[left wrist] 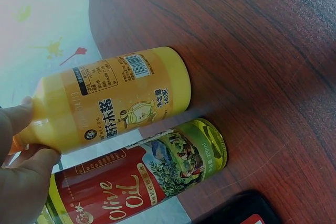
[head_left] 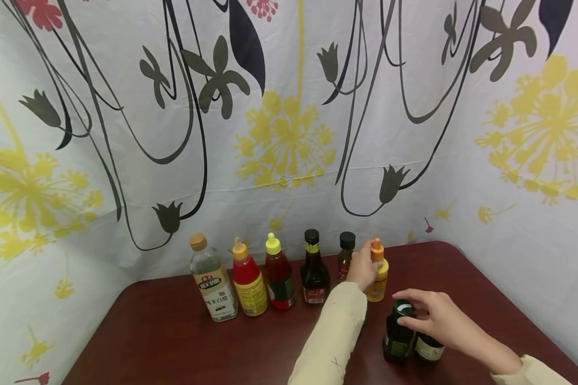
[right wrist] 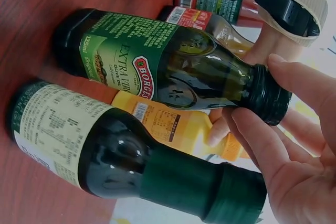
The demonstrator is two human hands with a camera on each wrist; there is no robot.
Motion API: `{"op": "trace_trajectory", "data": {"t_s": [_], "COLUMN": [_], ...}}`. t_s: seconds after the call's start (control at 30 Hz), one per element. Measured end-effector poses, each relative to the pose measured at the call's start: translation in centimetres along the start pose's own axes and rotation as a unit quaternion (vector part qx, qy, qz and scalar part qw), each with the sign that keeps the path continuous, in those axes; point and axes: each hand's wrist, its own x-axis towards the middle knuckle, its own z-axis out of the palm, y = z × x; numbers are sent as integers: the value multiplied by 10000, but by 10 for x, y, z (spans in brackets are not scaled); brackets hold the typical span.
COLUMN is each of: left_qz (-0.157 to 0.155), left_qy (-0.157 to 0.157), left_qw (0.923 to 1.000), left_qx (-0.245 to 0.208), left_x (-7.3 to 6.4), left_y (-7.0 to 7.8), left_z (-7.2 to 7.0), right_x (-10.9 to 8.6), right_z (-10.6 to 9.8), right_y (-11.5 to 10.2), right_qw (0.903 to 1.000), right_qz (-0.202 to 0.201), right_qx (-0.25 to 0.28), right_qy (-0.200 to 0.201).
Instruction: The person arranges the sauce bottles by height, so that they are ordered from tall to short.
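Observation:
My left hand (head_left: 363,266) pinches the neck of a yellow squeeze sauce bottle (left wrist: 131,95) with an orange cap, thumb and finger on opposite sides. Close beside that bottle stands a red-labelled olive oil bottle (left wrist: 126,182), partly behind the hand in the head view. To the right, my right hand (head_left: 438,315) holds a dark green Borges olive oil bottle (right wrist: 157,61) by its cap and neck, between thumb and fingers. Next to it is another dark bottle (right wrist: 110,150) with a cream label and green neck, half hidden beneath the right hand in the head view.
Leftward along the back of the dark red table (head_left: 173,342) stand a white vinegar bottle (head_left: 214,283), a red squeeze bottle (head_left: 248,278) with a yellow label, a yellow-capped red sauce bottle (head_left: 279,275) and a dark sauce bottle (head_left: 314,272). A patterned cloth (head_left: 289,214) hangs behind.

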Motion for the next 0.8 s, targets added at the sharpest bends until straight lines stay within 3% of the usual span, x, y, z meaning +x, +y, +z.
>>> {"op": "trace_trajectory", "data": {"t_s": [0.37, 0.6, 0.8], "left_qz": [-72, -35, -46], "left_qy": [-22, -86, -108], "left_qw": [10000, 10000, 9999], "left_qx": [-18, 12, -61], "left_x": [3, 2, 2], "left_y": [-3, -3, -2], "left_z": [1, 0, 1], "right_x": [3, 15, 29], "right_z": [-4, -31, -51], "right_y": [-5, -15, -3], "right_qw": [9989, 9921, 9885], "right_qz": [-54, -59, -36], "right_qx": [-217, -431, -610], "right_qy": [416, 1174, 1382]}}
